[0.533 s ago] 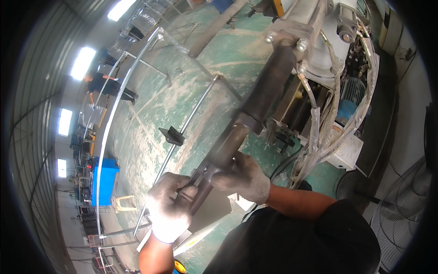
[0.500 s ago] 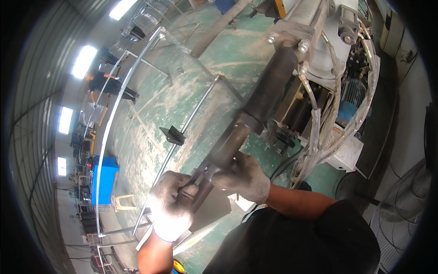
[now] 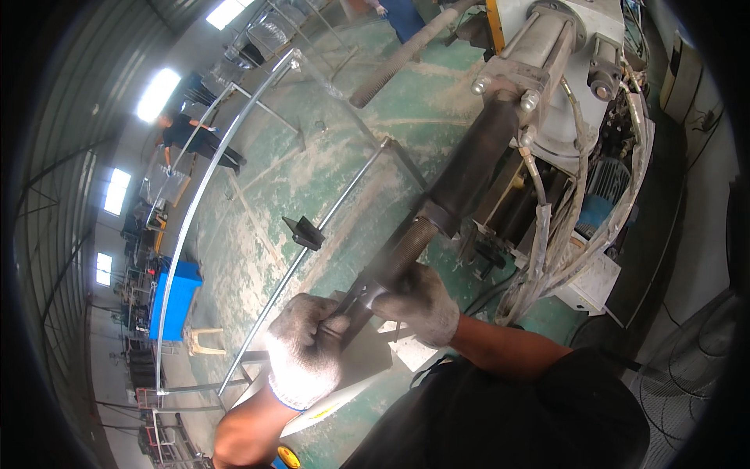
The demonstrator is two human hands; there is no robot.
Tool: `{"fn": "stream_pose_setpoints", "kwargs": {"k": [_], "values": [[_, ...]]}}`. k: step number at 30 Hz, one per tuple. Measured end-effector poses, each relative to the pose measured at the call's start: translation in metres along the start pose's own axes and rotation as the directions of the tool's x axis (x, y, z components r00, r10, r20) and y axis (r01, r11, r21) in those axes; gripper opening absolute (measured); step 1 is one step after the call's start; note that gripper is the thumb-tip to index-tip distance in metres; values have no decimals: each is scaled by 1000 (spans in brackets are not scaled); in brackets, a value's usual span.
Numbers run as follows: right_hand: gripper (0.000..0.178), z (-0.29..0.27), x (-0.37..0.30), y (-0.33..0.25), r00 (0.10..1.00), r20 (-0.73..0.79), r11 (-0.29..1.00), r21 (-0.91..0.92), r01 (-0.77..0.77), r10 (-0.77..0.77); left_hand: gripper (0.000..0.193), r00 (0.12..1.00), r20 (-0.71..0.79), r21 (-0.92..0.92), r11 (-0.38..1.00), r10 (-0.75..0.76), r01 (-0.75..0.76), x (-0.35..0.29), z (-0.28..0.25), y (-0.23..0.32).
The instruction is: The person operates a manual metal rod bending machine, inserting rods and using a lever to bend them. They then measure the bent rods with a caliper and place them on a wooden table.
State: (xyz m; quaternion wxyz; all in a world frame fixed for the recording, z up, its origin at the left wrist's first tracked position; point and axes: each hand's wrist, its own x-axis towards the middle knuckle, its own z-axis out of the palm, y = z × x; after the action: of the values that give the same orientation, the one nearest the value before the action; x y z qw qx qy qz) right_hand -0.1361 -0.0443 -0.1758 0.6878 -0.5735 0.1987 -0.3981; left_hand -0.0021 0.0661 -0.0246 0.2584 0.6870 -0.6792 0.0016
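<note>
Fingers [image 3: 328, 328] of both gloved hands are closed round the bar [image 3: 367, 293], its end already inside the machine's sleeve [image 3: 469, 168]; releasing it remains.

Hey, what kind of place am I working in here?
Probably a metalworking shop: a large hydraulic machine with hoses, long bent metal tubes on a dusty green concrete floor, corrugated walls.

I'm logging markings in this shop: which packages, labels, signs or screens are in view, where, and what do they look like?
No packages, signs or screens show.
Yellow round mark: bottom edge, below the left hand, dark centre; too small to tell if it is a label.
The blue cabinet at left and the grey machine show no readable label.
</note>
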Motion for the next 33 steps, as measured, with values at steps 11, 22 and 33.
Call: {"fn": "stream_pose_setpoints", "kwargs": {"k": [11,22,33], "values": [[29,-4,4,-1,983,80,949,-259,181,-165,11,858,328,-5,907,-396,421,19,-10,12],[29,6,-2,-10,997,9,993,-93,78,-78,16,971,238,-31,999,0,7,31,-13,-5],[71,-19,21,36,887,323,900,391,194,-332,16,988,142,14,998,55,-58,25,-8,-1]]}}
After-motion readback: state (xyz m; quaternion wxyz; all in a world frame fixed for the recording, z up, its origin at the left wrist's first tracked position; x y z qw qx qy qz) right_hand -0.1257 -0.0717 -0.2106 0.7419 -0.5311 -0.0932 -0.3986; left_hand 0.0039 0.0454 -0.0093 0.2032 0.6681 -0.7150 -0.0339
